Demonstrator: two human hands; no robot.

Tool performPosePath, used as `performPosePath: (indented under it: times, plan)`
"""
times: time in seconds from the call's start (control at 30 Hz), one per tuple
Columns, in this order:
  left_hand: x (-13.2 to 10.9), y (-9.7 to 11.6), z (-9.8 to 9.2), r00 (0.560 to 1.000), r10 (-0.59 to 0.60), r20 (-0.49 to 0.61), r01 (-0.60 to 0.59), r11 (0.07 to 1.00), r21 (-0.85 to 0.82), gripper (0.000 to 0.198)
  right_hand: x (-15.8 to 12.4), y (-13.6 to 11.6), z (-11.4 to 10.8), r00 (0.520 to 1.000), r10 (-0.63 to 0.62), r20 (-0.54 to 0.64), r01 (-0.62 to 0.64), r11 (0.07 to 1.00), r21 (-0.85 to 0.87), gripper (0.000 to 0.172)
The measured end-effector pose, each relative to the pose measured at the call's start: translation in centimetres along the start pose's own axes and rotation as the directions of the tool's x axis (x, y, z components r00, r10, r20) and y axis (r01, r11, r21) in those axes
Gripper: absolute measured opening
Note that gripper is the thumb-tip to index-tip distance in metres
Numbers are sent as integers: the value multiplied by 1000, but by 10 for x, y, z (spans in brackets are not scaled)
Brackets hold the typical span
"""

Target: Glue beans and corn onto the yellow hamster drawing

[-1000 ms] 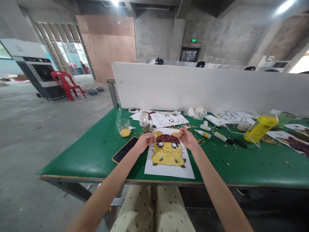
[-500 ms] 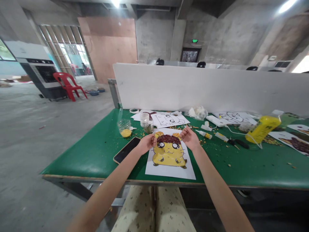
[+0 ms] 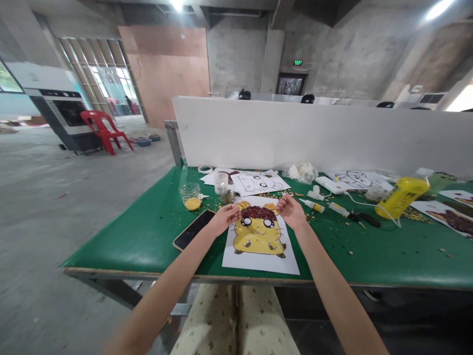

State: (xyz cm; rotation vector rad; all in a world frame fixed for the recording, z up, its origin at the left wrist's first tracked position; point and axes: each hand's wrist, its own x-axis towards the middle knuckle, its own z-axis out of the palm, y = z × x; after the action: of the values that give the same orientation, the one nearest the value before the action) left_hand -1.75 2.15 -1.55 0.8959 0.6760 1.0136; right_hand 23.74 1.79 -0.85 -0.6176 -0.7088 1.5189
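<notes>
A picture of a yellow cartoon hamster [image 3: 257, 239] lies on white paper in front of me, with a dark red grainy patch on its head and orange ears. My left hand [image 3: 226, 219] is at the sheet's upper left edge by one ear, its fingers drawn together. At the upper right, beside the other ear, my right hand [image 3: 291, 212] has its fingers curled in. Anything inside either hand is hidden or too small to make out. Left of the sheet is a black-screened phone [image 3: 194, 230], close under my left forearm.
A clear cup with yellow grains [image 3: 192, 203] and clear jars [image 3: 221, 183] stand behind the phone. Glue bottles [image 3: 312, 205], a glue gun [image 3: 330, 186], dark-handled pliers [image 3: 364, 220] and a yellow bottle [image 3: 402, 197] lie to the right. A white partition [image 3: 314, 133] edges the table's back.
The fingers of my left hand have straightened slightly toward the hamster's ear. My right hand stays almost in place, and the paper has not moved.
</notes>
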Motion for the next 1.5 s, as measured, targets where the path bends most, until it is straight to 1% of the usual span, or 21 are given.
performPosePath:
  times: [0.13,0.33,0.43,0.6,0.7,0.77,0.87,0.97,1.03,1.1,1.2,1.3,1.4,1.5]
  plan:
    - [0,-1,0,1000,4,-27,-4,1000,20,14,-1,0,0,1000,18,20,-17,1000,-21,24]
    - [0,-1,0,999,11,-38,-11,1000,16,18,0,1,0,1000,7,21,-5,999,-52,25]
    - [0,-1,0,999,11,-35,-10,1000,18,19,-1,1,0,1000,-17,19,18,995,-95,26]
    - [0,1,1,999,15,-45,-13,999,39,20,-1,0,1,995,-92,29,96,966,-241,30]
    - [-1,2,2,998,30,-54,-25,997,80,21,-1,4,3,987,-153,47,159,907,-390,32]
    - [-2,1,3,998,47,-50,-41,992,123,22,-4,11,7,978,-196,75,206,832,-516,31]
    - [-4,-2,6,997,72,-27,-65,979,195,24,-12,24,19,956,-230,180,289,654,-699,24]
    - [-5,-6,9,997,76,11,-76,963,258,25,-22,38,33,925,-203,321,379,453,-807,19]
    - [-6,-8,11,997,70,43,-79,953,294,26,-27,45,42,903,-162,398,430,334,-839,16]
    - [-6,-10,12,995,67,73,-87,941,327,28,-29,51,46,884,-120,451,467,227,-855,14]
    - [-7,-11,13,991,79,104,-113,915,387,29,-28,55,47,874,-81,479,484,84,-871,15]
    - [-7,-11,16,987,116,112,-156,869,470,24,-27,56,45,882,-70,466,464,-39,-885,19]
    - [-9,-10,20,976,173,130,-216,796,566,17,-29,55,45,889,-62,454,443,-138,-886,22]
    - [-11,-9,23,962,218,164,-273,727,631,19,-30,55,47,888,-40,457,439,-215,-872,25]
